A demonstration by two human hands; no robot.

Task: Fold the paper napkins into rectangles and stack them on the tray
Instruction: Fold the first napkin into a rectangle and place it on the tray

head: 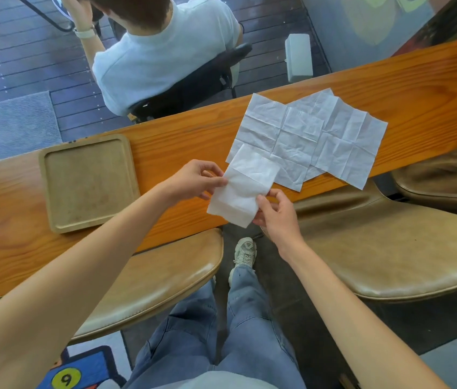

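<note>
Both hands' fingers (216, 183) pinch folded napkin (242, 192).

left hand (196, 179) pinches folded napkin (242, 189) at its left edge | right hand (275, 214) pinches its right edge | unfolded napkins (308, 137) overlap on counter (182, 136) | tray (88, 182) bare, left of hands

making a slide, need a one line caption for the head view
Both hands, left hand and right hand, hold a folded paper napkin beside unfolded napkins and an empty wooden tray.
</note>
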